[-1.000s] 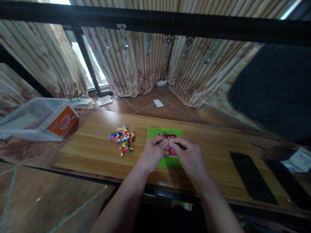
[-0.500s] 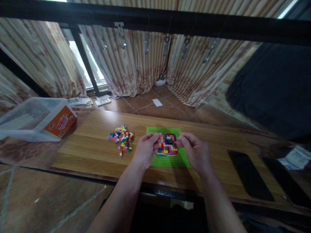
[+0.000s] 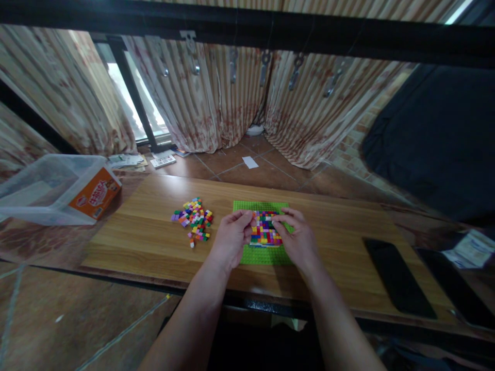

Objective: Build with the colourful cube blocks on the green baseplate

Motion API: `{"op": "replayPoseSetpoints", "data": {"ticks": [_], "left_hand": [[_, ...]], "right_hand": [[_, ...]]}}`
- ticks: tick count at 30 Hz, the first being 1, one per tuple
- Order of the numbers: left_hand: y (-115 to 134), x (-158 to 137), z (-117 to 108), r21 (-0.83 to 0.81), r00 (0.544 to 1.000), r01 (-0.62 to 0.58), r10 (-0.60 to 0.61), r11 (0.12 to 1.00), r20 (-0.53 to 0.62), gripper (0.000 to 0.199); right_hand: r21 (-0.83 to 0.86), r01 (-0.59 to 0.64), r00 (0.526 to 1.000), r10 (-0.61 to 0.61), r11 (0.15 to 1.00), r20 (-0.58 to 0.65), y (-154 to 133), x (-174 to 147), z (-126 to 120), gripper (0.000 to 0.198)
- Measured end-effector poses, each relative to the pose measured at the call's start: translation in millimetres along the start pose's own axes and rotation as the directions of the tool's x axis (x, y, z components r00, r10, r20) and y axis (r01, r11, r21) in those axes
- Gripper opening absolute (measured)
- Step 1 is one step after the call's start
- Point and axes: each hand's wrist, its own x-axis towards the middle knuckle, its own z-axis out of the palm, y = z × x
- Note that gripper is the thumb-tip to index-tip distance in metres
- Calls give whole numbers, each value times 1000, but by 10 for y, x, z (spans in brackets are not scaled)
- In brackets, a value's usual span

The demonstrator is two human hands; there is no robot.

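Note:
A block of many-coloured toy bricks (image 3: 266, 234) stands on a green studded baseplate (image 3: 265, 256) at the middle of the table. My left hand (image 3: 232, 234) is closed at the block's left edge, thumb and forefinger pinched together. Orange shows at those fingertips, but whether it is a loose brick or part of the block I cannot tell. From the right, my right hand (image 3: 297, 239) reaches over the block, its thumb and forefinger pinching a small white brick (image 3: 274, 221) at the upper surface. The fingers partly cover the block's right side.
Loose coloured bricks (image 3: 195, 219) lie in a pile left of the baseplate on the wooden table (image 3: 147, 237). A clear plastic box (image 3: 50, 190) with an orange label stands at the far left. A black flat panel (image 3: 398, 278) lies on the right.
My right hand has moved left and in over the block, bringing the small white brick onto its upper surface. My left hand has stayed at the left edge.

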Motion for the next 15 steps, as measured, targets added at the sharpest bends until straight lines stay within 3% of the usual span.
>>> {"op": "replayPoseSetpoints", "data": {"ticks": [10, 15], "left_hand": [[5, -8, 8, 19, 1000, 5, -5, 1000, 2, 27], [2, -9, 9, 21, 1000, 13, -13, 1000, -7, 26]], "right_hand": [[79, -92, 996, 94, 993, -13, 95, 48, 90, 13], [364, -277, 952, 305, 889, -22, 118, 66, 203, 21]]}}
